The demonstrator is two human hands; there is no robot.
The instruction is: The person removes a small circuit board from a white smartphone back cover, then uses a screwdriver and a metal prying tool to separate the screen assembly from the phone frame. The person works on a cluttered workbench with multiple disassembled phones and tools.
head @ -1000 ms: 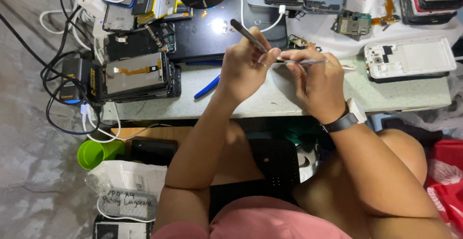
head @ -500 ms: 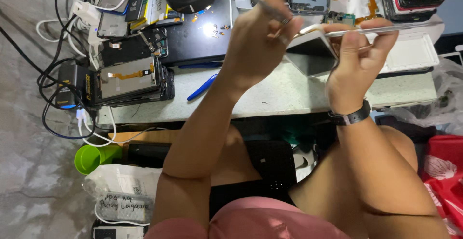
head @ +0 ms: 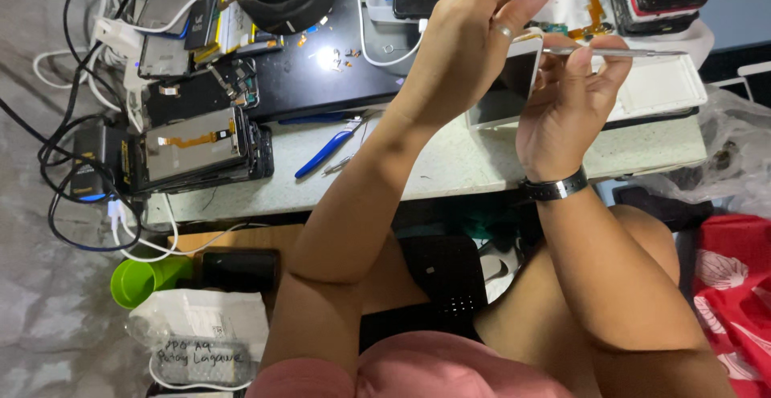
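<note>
Two hands were raised above the worktable, both closed on things. The left hand gripped the white phone by its upper edge, fingers curled over it; a ring sat on one finger, and a thin dark tool stuck up between its fingertips near 12 o'clock. The right hand sat just at 3 o'clock of the phone, touching its side, and pinched a pair of slim metal tweezers that pointed out toward 3 o'clock. A black wristwatch circled the right wrist. The phone hung in the air, tilted, between the two hands, over the far edge of the table.

At 9 o'clock from the hands, a stack of opened phones lay with orange ribbon cable showing, cables coiled beyond it. A blue-handled tool rested on the table between the stack and the left forearm. A white tray lay behind the right hand. Low at 8 o'clock stood a green cup on the floor.
</note>
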